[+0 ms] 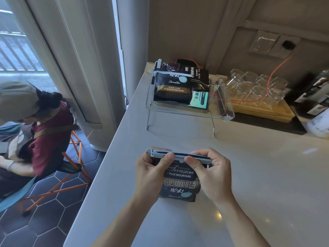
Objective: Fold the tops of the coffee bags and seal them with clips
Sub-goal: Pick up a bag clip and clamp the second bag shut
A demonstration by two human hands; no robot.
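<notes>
The left hand (151, 172) grips the near bag (179, 182) at its upper left corner, fingers curled behind and the thumb pressed down on the clip (179, 155) near its hinged end. The bag stands on the counter (249, 175) close to its front edge, label facing the camera, with the pale grey-blue clip lying straight across its folded top. The right hand (211, 172) mirrors the left — fingers wrapped round the bag's upper right side, thumb bearing on the clip towards its free end.

The step looks like closing the clip over the fold. Whether the free end has latched cannot be told from here; the right fingers cover it. To do it well, I would keep the left thumb where it is as an anchor, so the fold does not creep out at the hinge, and work the squeeze rightward along the bar until the end catches. The fold should sit flat and fully inside the clip's length — any corner sticking past the latch would leak air. The bag is soft and may buckle, so the force belongs in the pinch, not downward.

Further back, a clear rack (188, 111) holds another bag (171, 88) with a white clip (170, 72) already across its top.
</notes>
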